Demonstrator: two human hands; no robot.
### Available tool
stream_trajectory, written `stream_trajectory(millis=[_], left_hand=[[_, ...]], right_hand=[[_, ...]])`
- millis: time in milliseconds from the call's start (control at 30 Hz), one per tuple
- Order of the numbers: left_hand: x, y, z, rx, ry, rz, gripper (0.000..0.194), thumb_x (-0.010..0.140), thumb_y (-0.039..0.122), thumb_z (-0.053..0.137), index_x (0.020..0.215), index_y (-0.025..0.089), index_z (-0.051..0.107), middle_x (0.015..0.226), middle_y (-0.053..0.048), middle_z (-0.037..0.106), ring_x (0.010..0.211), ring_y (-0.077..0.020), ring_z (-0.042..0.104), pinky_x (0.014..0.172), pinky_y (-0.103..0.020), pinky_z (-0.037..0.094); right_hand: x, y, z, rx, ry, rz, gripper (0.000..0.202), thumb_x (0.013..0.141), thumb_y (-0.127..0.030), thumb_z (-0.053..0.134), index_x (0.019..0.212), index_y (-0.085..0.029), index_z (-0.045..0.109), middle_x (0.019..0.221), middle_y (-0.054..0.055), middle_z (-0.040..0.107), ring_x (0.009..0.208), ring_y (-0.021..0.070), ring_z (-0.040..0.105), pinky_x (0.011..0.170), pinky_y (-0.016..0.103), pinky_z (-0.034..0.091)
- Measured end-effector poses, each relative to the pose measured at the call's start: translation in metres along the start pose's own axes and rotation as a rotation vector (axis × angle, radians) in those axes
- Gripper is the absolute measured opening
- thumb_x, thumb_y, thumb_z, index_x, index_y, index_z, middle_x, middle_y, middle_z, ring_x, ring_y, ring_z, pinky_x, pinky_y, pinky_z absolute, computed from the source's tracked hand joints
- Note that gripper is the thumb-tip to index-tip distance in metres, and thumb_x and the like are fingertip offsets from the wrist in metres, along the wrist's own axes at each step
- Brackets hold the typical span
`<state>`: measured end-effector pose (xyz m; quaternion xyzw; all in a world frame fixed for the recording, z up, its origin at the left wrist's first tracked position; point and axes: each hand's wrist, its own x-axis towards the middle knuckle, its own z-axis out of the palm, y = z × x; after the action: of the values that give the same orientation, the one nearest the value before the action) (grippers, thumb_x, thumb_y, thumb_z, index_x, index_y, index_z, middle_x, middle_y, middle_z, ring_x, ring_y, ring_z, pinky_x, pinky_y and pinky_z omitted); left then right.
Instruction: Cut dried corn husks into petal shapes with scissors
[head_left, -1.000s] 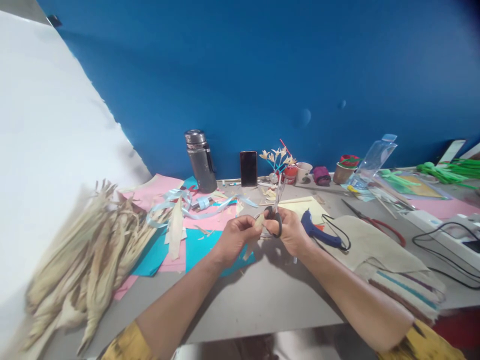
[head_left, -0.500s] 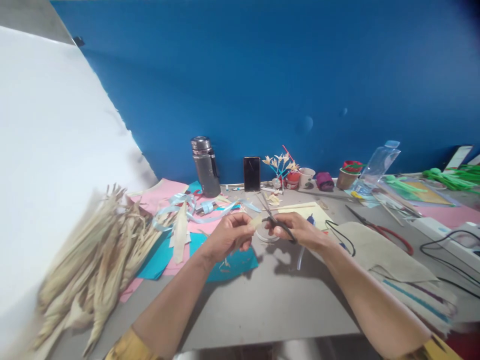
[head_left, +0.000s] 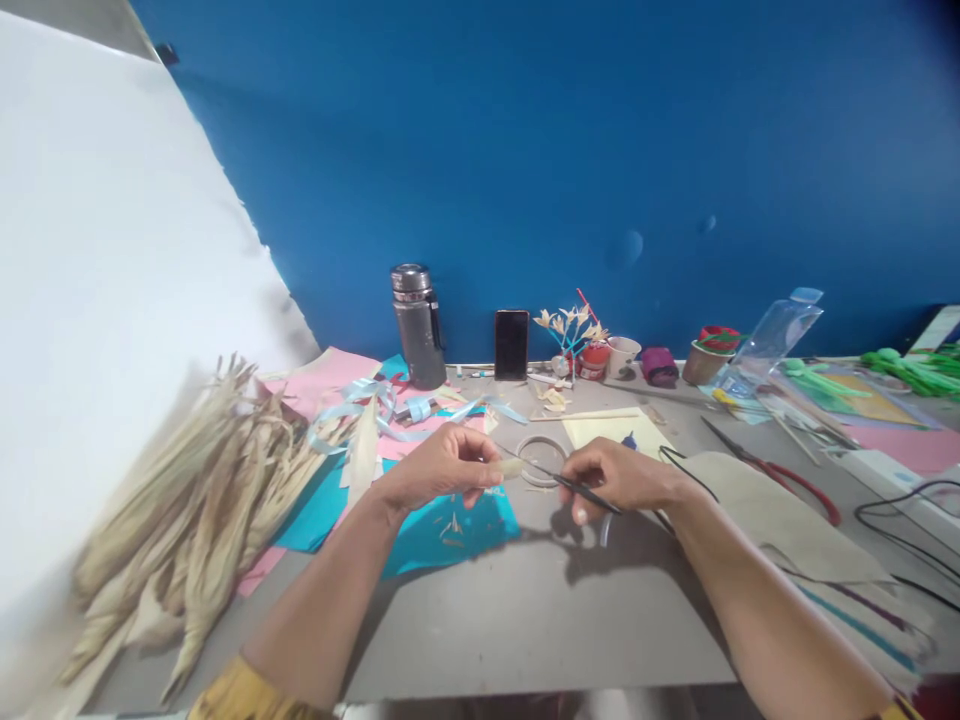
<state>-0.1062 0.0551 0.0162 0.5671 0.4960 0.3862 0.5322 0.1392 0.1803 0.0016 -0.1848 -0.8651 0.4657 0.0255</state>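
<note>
Between thumb and fingers, my left hand (head_left: 450,468) pinches a small pale piece of corn husk (head_left: 511,467). My right hand (head_left: 616,474) is closed round the dark handles of a pair of scissors (head_left: 586,493). Their blades point left toward the husk piece; I cannot tell whether they touch it. Behind the blades a roll of tape (head_left: 541,442) lies flat on the table. Blue paper (head_left: 450,540) with small husk scraps on it is under my left hand. A bundle of dried corn husks (head_left: 187,530) lies to the left.
A grey flask (head_left: 418,330), a phone (head_left: 511,345) and husk flowers (head_left: 571,325) stand along the blue wall. Red-handled pliers or shears (head_left: 799,487), a beige cloth (head_left: 780,515), black cables and a clear plastic bottle (head_left: 776,335) are on the right.
My right hand has drawn away to the right with the scissors, whose blades have swung from pointing up to pointing left. My left hand has shifted slightly left with the husk piece.
</note>
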Motion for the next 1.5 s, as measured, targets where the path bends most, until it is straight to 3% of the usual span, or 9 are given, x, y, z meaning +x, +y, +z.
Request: stream_trajectory(millis=[300,533,733,833,900,967,1100,1333,1500], left_hand=[[-0.004,0.002,-0.003,0.046,-0.076,-0.02,0.013,0.073,0.027,0.072,0.066,0.017,0.066,0.048,0.003,0.055,0.043,-0.0088,0.047,0.048,-0.022,0.035],[-0.005,0.003,-0.002,0.071,-0.134,-0.027,0.015,0.072,0.028,0.073,0.066,0.017,0.064,0.051,0.003,0.053,0.044,-0.0089,0.046,0.048,-0.023,0.035],[-0.008,0.005,-0.007,0.088,-0.172,-0.07,0.014,0.07,0.025,0.073,0.064,0.017,0.064,0.051,0.003,0.054,0.043,-0.0084,0.046,0.046,-0.022,0.034],[-0.008,0.003,-0.01,0.084,-0.224,-0.097,0.012,0.071,0.026,0.074,0.066,0.017,0.066,0.055,0.002,0.058,0.047,-0.0103,0.051,0.049,-0.023,0.037],[-0.006,0.001,-0.008,0.055,-0.142,-0.061,0.012,0.071,0.026,0.075,0.068,0.016,0.068,0.06,-0.001,0.062,0.053,-0.0111,0.054,0.053,-0.023,0.039],[-0.002,-0.002,-0.003,-0.031,0.055,0.014,0.014,0.068,0.026,0.078,0.068,0.016,0.068,0.065,-0.001,0.064,0.057,-0.0101,0.053,0.054,-0.021,0.037],[0.01,-0.009,0.012,-0.368,0.342,0.094,0.025,0.062,0.028,0.083,0.065,0.016,0.062,0.055,0.004,0.053,0.05,-0.0074,0.045,0.049,-0.02,0.032],[0.019,-0.016,0.04,-0.624,0.409,0.084,0.027,0.06,0.026,0.085,0.068,0.016,0.062,0.069,-0.001,0.064,0.067,-0.0143,0.062,0.064,-0.026,0.047],[0.023,-0.024,0.055,-0.663,0.433,0.035,0.026,0.061,0.025,0.085,0.068,0.016,0.061,0.073,-0.001,0.066,0.068,-0.0135,0.062,0.062,-0.023,0.045]], right_hand=[[-0.001,0.005,0.002,-0.063,-0.035,-0.005,0.031,0.065,-0.042,0.081,0.078,-0.014,0.076,0.062,-0.001,0.059,0.057,0.0111,0.047,0.05,0.021,0.031],[-0.001,0.0,0.008,0.071,-0.096,0.073,0.033,0.064,-0.044,0.082,0.073,-0.013,0.074,0.064,0.001,0.067,0.057,0.0135,0.056,0.051,0.022,0.037],[0.0,0.004,0.011,0.093,-0.092,0.077,0.037,0.064,-0.045,0.08,0.054,-0.013,0.064,0.052,-0.001,0.059,0.05,0.0115,0.052,0.046,0.021,0.032],[0.001,0.006,0.009,0.076,-0.104,0.061,0.037,0.065,-0.046,0.079,0.057,-0.013,0.066,0.053,-0.001,0.059,0.051,0.0113,0.051,0.047,0.021,0.032],[0.001,0.006,0.006,0.082,-0.035,0.025,0.038,0.068,-0.05,0.077,0.072,-0.012,0.072,0.061,0.0,0.062,0.056,0.0124,0.053,0.051,0.022,0.035],[0.002,0.006,0.005,0.146,0.08,-0.035,0.046,0.071,-0.055,0.073,0.087,-0.012,0.073,0.071,0.002,0.065,0.063,0.0143,0.055,0.055,0.023,0.037],[0.01,0.005,0.011,0.337,0.282,-0.114,0.054,0.073,-0.062,0.069,0.094,-0.012,0.071,0.08,0.006,0.067,0.069,0.0158,0.055,0.06,0.025,0.039],[0.033,0.0,0.046,0.671,0.51,-0.131,0.043,0.064,-0.042,0.081,0.095,-0.015,0.066,0.085,0.005,0.067,0.073,0.016,0.057,0.064,0.026,0.044],[0.041,-0.007,0.065,0.584,0.549,-0.12,0.023,0.063,-0.027,0.074,0.078,-0.016,0.061,0.066,-0.003,0.057,0.059,0.0106,0.046,0.054,0.022,0.037]])
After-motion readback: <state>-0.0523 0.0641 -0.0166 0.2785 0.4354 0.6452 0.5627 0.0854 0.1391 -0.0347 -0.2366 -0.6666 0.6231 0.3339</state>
